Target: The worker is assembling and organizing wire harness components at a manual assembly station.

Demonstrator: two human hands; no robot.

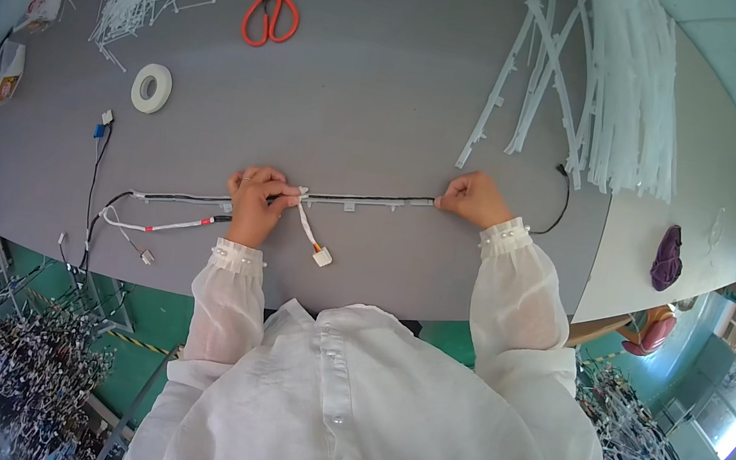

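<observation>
A wire harness with a thin black cable (373, 199) runs left to right across the grey table, alongside a narrow translucent plastic strip (350, 207) with small tabs. My left hand (255, 202) is closed, pinching cable and strip where a short white branch ends in a white connector (321, 257). Farther right, my right hand (477, 199) pinches the cable at the strip's right end. Beyond it the cable curves up to a small black plug (563, 168). To the left lie a white-sleeved branch with red bands (181, 226) and a blue connector (100, 131).
Red-handled scissors (271, 19), a white tape roll (151, 89) and a pile of white cable ties (139, 4) lie at the far left. A stack of translucent strips (633, 108) covers the far right. A purple cloth item (668, 259) rests on the adjoining white table.
</observation>
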